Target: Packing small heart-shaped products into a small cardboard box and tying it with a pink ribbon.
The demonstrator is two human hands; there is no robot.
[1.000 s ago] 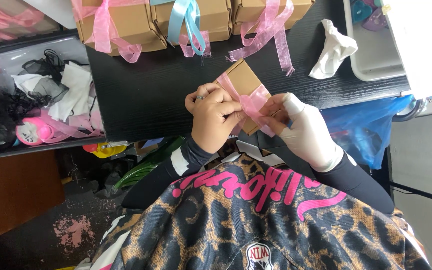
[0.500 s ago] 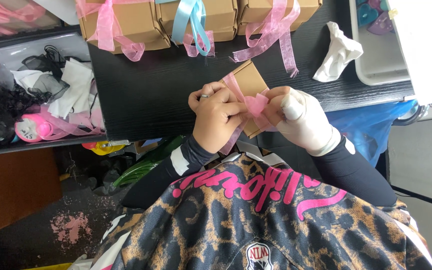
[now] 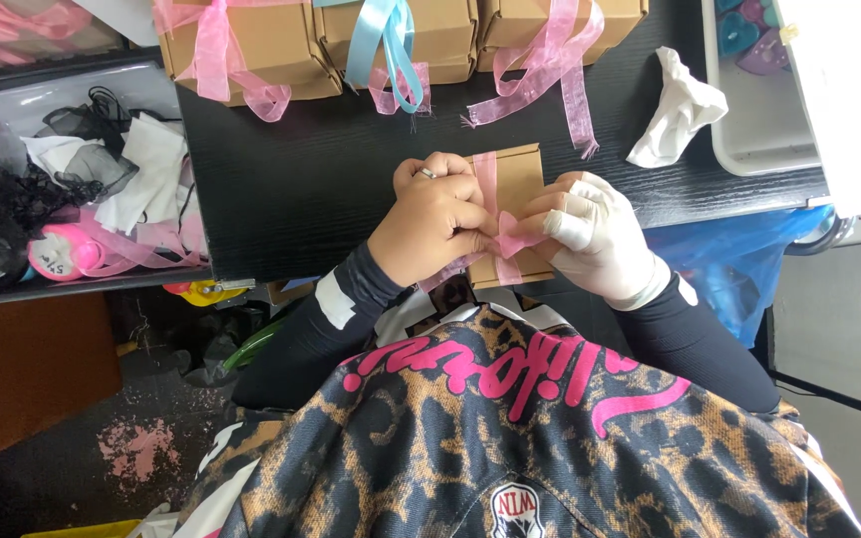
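Observation:
A small brown cardboard box lies flat at the near edge of the black table, with a sheer pink ribbon running over its top. My bare left hand pinches the ribbon at the box's near left side. My right hand, in a white glove, grips the pink ribbon at the box's near right side. The two hands meet over a small pink fold of ribbon. The near part of the box is hidden by my fingers.
Three brown boxes tied with ribbon stand at the table's far edge: pink, blue, pink. A crumpled white cloth lies far right, beside a white tray. A side shelf at left holds fabric scraps and a pink ribbon spool.
The box has turned from a tilted, corner-up pose to lying square and flat on the table. Both hands stayed on the ribbon and moved closer together at its near side.

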